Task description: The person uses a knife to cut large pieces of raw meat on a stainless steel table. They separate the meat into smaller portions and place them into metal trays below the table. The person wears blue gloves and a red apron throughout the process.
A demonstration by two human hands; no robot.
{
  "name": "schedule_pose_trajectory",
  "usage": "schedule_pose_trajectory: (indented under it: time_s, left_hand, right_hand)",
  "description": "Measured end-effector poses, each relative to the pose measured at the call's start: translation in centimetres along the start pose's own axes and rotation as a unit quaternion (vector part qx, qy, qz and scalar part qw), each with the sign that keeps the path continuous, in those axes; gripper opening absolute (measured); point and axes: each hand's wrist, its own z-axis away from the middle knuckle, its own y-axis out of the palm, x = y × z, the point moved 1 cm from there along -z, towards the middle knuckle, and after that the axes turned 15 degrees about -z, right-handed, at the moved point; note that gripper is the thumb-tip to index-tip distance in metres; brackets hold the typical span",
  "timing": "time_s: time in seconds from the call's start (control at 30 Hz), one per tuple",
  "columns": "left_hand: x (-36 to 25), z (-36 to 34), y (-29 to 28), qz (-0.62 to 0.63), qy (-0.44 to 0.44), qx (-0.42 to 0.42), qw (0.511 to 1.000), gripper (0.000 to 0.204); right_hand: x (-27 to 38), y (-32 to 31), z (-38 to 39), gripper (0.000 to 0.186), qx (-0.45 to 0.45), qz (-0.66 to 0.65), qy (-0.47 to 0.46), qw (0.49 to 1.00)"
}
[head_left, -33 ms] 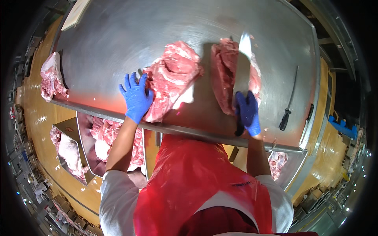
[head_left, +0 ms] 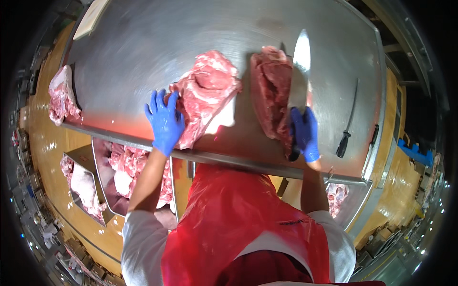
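Note:
My left hand (head_left: 165,120), in a blue glove, rests with fingers spread against the left edge of a large raw cut of meat (head_left: 208,90). This piece lies flat on the steel table, with white fat showing underneath at its right. In my right hand (head_left: 304,132), also gloved in blue, is a large knife (head_left: 300,71). Its broad blade points away from me, along the right side of a second raw cut of meat (head_left: 271,86). Part of the dark handle shows below the palm. The blade hides part of that second piece's right edge.
A sharpening steel (head_left: 350,121) lies at the table's (head_left: 167,43) right. A smaller meat piece (head_left: 63,95) sits at the left edge, below a white board (head_left: 89,20). Bins of meat, including a steel tub (head_left: 107,176) and a box (head_left: 78,151), stand under the near edge.
My right hand and the knife have shifted slightly right, with the blade moving from over the second cut to its right side. That cut sits slightly farther left. My left hand stays nearly in place.

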Motion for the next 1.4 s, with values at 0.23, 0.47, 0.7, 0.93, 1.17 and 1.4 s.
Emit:
schedule_pose_trajectory:
  time_s: [0.23,0.47,0.7,0.93,1.17,1.4]
  left_hand:
    - [-19.8,-2.6,8.9,0.47,0.01,0.029,0.882,0.059]
    - [-17.1,-9.7,13.2,0.494,-0.072,0.105,0.86,0.065]
    - [-20.1,-4.1,5.8,0.349,-0.043,-0.069,0.934,0.056]
    - [-19.2,-5.4,8.9,0.381,-0.048,-0.11,0.917,0.044]
    - [-18.3,-5.7,8.9,0.446,-0.082,-0.09,0.887,0.036]
    - [-18.2,-5.8,9.8,0.399,-0.078,-0.095,0.909,0.032]
  right_hand:
    - [-9.4,-8.6,-8.3,0.029,-0.107,-0.162,-0.131,0.972]
    - [-6.7,-0.6,-3.8,0.022,-0.111,-0.253,-0.091,0.957]
    - [-2.5,-3.2,-4.9,0.02,-0.017,0.057,-0.166,0.984]
    - [5.6,5.6,-6.0,0.022,0.083,0.154,-0.123,0.977]
    - [0.1,2.9,-5.7,0.026,0.211,0.641,-0.433,0.597]
    - [-3.6,2.0,-5.2,0.02,0.177,0.6,-0.304,0.718]
